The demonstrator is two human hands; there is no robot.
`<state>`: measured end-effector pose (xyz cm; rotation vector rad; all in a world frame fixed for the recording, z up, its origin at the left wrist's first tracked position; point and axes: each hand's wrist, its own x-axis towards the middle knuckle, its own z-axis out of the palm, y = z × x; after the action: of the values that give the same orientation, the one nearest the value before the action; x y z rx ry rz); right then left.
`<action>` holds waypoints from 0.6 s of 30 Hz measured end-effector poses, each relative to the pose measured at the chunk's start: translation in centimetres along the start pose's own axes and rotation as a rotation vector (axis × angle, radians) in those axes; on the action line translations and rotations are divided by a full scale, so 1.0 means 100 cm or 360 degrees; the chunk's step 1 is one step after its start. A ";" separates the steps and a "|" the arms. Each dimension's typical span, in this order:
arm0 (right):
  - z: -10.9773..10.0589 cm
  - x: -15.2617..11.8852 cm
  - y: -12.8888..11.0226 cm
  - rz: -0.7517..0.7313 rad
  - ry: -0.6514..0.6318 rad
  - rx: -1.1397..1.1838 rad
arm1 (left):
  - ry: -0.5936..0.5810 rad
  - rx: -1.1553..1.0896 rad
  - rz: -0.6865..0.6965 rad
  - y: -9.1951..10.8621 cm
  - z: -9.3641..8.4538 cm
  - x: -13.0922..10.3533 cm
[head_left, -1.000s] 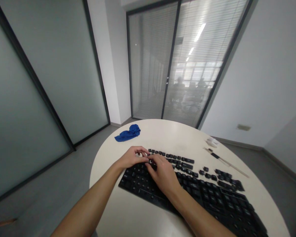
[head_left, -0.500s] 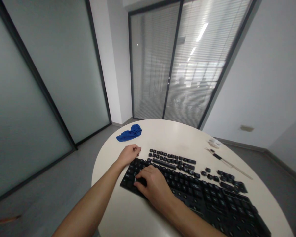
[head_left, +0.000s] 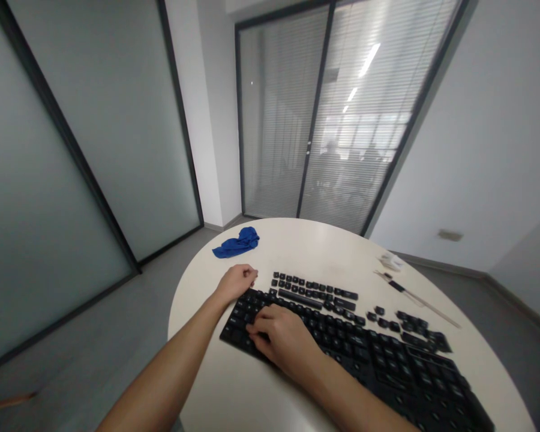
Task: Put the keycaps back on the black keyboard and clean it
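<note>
A black keyboard (head_left: 342, 336) lies slantwise across the table, with some key positions in its lower rows bare of keycaps. My right hand (head_left: 281, 333) is over the keyboard's left part, its thumb and fingers drawn together at the lower rows; what sits between them, if anything, is hidden. By the keyboard's top left corner rests my left hand (head_left: 238, 282), fingers curled in and closed, their contents too small to make out. Loose black keycaps (head_left: 303, 283) stand in rows behind the keyboard, along with a long spacebar keycap (head_left: 300, 298).
A crumpled blue cloth (head_left: 237, 243) lies at the back left of the round table (head_left: 207, 384). On the right are a thin brush-like tool (head_left: 416, 297), a small white object (head_left: 391, 261) and a cluster of loose keycaps (head_left: 411, 322). Glass partitions and walls surround the table.
My right hand's thumb and fingers have closed together from a wider curl, staying at almost the same spot. The left hand stays nearly still.
</note>
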<state>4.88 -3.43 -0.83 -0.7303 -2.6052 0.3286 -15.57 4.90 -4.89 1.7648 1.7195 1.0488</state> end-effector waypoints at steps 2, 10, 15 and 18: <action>-0.003 0.001 0.000 -0.0005 -0.0041 -0.0040 | -0.0003 0.0015 -0.0001 0.002 0.000 -0.001; -0.012 0.006 -0.007 -0.0041 -0.0204 -0.0219 | -0.0006 0.0066 -0.0007 0.006 0.000 -0.003; -0.014 0.005 -0.007 -0.0036 -0.0177 -0.0139 | -0.0042 0.0053 0.0010 0.010 0.000 -0.005; -0.015 0.002 -0.005 -0.0020 -0.0148 -0.0051 | -0.0106 0.0034 0.0042 0.015 0.000 -0.008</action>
<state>5.17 -3.56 0.77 -0.7258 -2.7070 0.3249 -14.53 3.94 -3.90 1.8200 1.6774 0.9745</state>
